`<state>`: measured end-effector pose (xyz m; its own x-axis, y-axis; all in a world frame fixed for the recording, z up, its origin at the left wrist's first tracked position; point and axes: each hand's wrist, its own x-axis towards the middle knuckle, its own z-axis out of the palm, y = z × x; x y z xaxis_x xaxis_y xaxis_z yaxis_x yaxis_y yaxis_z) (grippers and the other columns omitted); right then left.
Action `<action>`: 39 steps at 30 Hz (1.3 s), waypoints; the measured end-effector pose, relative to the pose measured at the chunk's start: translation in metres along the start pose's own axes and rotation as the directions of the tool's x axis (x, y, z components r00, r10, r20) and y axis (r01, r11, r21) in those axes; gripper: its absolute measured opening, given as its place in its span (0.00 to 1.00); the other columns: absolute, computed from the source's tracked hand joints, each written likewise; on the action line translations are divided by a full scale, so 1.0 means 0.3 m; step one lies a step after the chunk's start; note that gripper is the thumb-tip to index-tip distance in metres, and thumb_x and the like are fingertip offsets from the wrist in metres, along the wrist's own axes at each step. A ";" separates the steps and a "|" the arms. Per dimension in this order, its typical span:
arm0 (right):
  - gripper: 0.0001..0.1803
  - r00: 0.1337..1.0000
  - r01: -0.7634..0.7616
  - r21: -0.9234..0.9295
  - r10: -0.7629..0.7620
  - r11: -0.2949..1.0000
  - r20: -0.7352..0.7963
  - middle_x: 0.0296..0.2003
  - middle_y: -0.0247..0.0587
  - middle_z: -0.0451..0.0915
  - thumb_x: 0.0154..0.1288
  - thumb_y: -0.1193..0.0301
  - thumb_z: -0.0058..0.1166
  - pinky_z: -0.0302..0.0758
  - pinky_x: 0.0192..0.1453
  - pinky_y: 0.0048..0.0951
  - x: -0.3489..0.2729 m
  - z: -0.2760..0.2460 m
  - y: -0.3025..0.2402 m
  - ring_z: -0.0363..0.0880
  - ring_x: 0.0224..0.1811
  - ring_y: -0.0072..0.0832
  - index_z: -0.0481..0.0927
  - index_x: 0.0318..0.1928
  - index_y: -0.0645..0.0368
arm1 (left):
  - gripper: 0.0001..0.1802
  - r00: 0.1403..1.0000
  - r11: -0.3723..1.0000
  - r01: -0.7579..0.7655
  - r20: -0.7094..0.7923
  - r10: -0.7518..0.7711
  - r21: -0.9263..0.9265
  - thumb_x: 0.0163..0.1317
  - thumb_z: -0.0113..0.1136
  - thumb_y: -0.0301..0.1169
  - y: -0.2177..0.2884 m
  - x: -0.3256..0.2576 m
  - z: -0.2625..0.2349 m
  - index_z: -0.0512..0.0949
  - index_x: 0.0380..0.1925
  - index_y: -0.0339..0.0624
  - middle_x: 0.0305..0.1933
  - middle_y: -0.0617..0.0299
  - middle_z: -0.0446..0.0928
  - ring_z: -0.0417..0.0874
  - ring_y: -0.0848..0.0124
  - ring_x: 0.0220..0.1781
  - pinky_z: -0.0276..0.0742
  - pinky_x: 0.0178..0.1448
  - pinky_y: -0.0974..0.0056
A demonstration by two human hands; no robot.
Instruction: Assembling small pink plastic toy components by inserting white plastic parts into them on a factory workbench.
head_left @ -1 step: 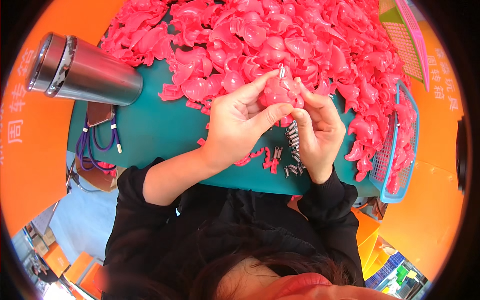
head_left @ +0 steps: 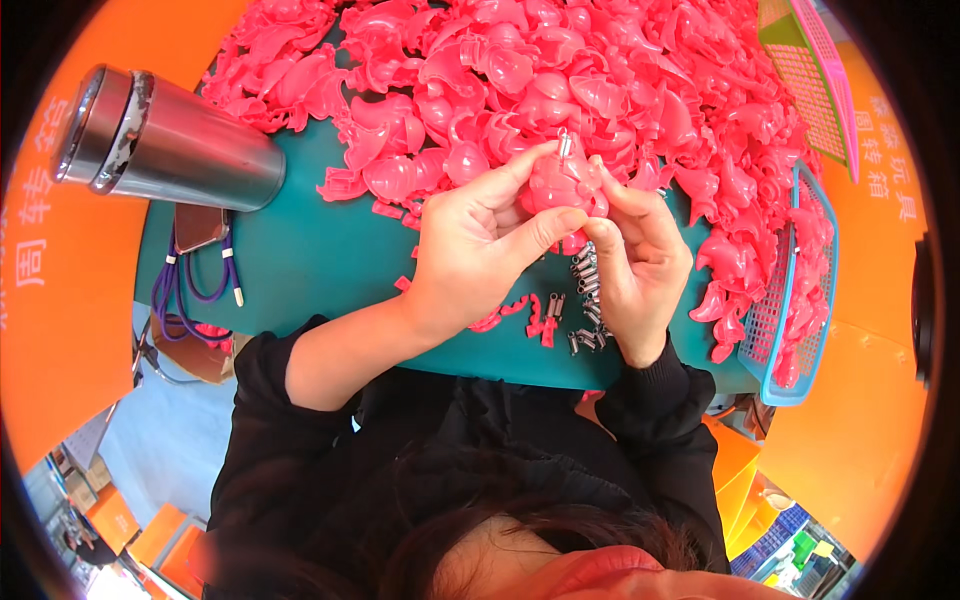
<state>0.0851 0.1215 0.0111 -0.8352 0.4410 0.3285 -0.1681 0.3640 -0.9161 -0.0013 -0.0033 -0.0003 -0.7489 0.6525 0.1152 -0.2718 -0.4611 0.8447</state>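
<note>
Teal desk (head_left: 330, 260) under me, heaped at far side with pink plastic parts (head_left: 560, 80). I see left hand (head_left: 480, 250) and right hand (head_left: 635, 255) both closed round one pink toy piece (head_left: 562, 185), held just above desk, small metal pin (head_left: 565, 143) sticking from its top. Small metal springs (head_left: 588, 300) lie on desk below hands. Steel flask (head_left: 170, 150) on its side at left; blue basket (head_left: 790, 300) at right, pink parts inside.

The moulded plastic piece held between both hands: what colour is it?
Pink, like the heap behind it; the moulded plastic piece shows best in the head view.
</note>
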 end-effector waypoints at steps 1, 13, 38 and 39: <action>0.14 1.000 0.000 0.000 0.000 1.000 0.000 0.44 0.44 0.79 0.64 0.81 0.53 0.74 0.51 0.22 0.000 -0.002 -0.001 0.78 0.47 0.24 0.72 0.50 0.71 | 0.28 1.000 1.000 0.000 0.000 0.000 0.000 0.60 0.59 0.19 0.000 -0.001 0.001 0.63 0.59 0.23 0.50 0.53 0.76 0.77 0.72 0.51 0.76 0.56 0.66; 0.13 0.994 0.105 -0.241 -0.101 0.965 0.029 0.42 0.43 0.80 0.63 0.80 0.55 0.74 0.51 0.24 0.003 0.002 0.004 0.79 0.45 0.24 0.74 0.48 0.72 | 0.31 1.000 0.999 0.012 -0.008 -0.012 0.052 0.60 0.60 0.21 0.004 0.007 -0.008 0.60 0.61 0.22 0.49 0.52 0.77 0.78 0.73 0.48 0.77 0.53 0.68; 0.17 0.979 0.156 0.305 -0.105 0.940 -0.177 0.48 0.43 0.75 0.68 0.67 0.52 0.69 0.56 0.28 -0.020 0.023 0.031 0.74 0.50 0.25 0.69 0.50 0.65 | 0.36 0.989 0.989 -0.144 0.032 0.143 0.029 0.59 0.61 0.19 0.020 -0.036 0.030 0.56 0.65 0.28 0.49 0.56 0.76 0.77 0.74 0.49 0.75 0.55 0.69; 0.17 0.979 0.155 0.304 -0.104 0.940 -0.177 0.48 0.43 0.75 0.68 0.67 0.52 0.69 0.56 0.28 -0.020 0.023 0.030 0.74 0.50 0.25 0.69 0.50 0.65 | 0.36 0.986 0.986 -0.166 0.022 0.166 0.021 0.59 0.61 0.19 0.018 -0.035 0.030 0.56 0.65 0.28 0.49 0.56 0.76 0.78 0.74 0.48 0.75 0.55 0.69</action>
<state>0.0849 0.1164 -0.0007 -0.7070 0.5393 0.4576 -0.4468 0.1611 -0.8800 0.0106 -0.0074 0.0077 -0.7701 0.5801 0.2654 -0.1307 -0.5506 0.8245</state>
